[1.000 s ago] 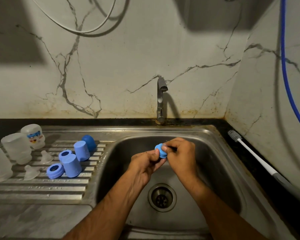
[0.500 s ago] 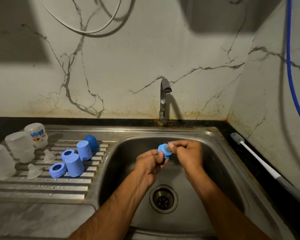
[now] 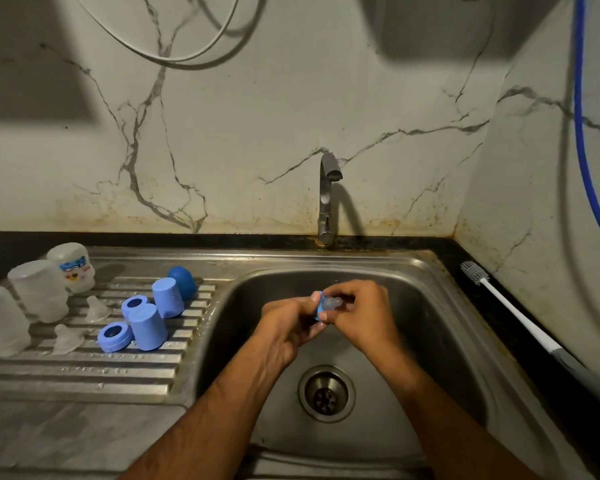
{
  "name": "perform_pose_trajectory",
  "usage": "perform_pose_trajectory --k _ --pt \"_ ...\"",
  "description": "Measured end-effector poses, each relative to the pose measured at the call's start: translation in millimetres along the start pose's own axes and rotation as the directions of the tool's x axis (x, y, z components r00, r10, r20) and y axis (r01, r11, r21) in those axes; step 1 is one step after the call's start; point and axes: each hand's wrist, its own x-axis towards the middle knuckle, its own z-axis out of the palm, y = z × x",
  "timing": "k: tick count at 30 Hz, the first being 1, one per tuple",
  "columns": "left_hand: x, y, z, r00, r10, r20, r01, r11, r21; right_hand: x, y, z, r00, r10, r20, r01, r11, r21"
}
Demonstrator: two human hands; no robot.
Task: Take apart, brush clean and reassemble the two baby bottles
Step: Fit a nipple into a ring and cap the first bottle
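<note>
Over the sink basin (image 3: pixel 430 327) my left hand (image 3: pixel 284 327) grips a blue collar ring (image 3: pixel 318 308) by its rim. A clear teat (image 3: pixel 333 303) sticks out of the ring to the right, and my right hand (image 3: pixel 361 313) pinches it with its fingertips. On the draining board (image 3: pixel 84 372) at the left stand three frosted bottle bodies upside down (image 3: pixel 0 320) (image 3: pixel 40 294) (image 3: pixel 71 266), two clear teats (image 3: pixel 96 308) (image 3: pixel 66 337), two blue collar rings (image 3: pixel 115 336) (image 3: pixel 134 304), two light blue caps (image 3: pixel 148 325) (image 3: pixel 168 296) and a darker blue cap (image 3: pixel 182 280).
A tap (image 3: pixel 328 199) rises at the back of the sink over the basin. A long white bottle brush (image 3: pixel 513 313) lies on the dark counter to the right. The drain (image 3: pixel 326 393) sits below my hands. A blue hose (image 3: pixel 584 133) hangs on the right wall.
The ring has turned in my hands: it faced me before, now it is edge-on and the clear teat pokes out toward my right hand. Both hands stay over the basin.
</note>
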Motion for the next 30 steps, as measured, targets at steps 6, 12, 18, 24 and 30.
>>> perform_pose_trajectory --k 6,12,18,24,30 --pt "2.0 0.4 1.9 1.000 -0.017 -0.021 0.015 0.996 -0.086 -0.2 -0.8 -0.2 0.996 -0.009 -0.092 0.001 0.997 -0.081" --pt "-0.4 8.6 1.8 0.988 -0.148 0.042 0.153 0.953 -0.260 1.0 -6.2 5.6 0.985 0.012 -0.172 -0.009 1.000 0.018" --pt "0.7 3.1 2.9 0.998 -0.032 0.052 0.043 0.975 -0.218 3.5 -3.7 6.0 0.983 0.085 -0.160 -0.071 0.993 0.094" --pt "2.6 -1.8 3.5 0.997 0.067 0.035 -0.065 0.997 -0.032 4.1 2.5 1.5 0.976 0.176 -0.125 -0.154 0.974 0.167" --pt "4.1 0.5 -0.5 0.999 0.039 0.007 -0.040 0.993 0.111 1.4 -0.1 0.7 0.997 0.031 -0.065 -0.029 0.999 0.027"
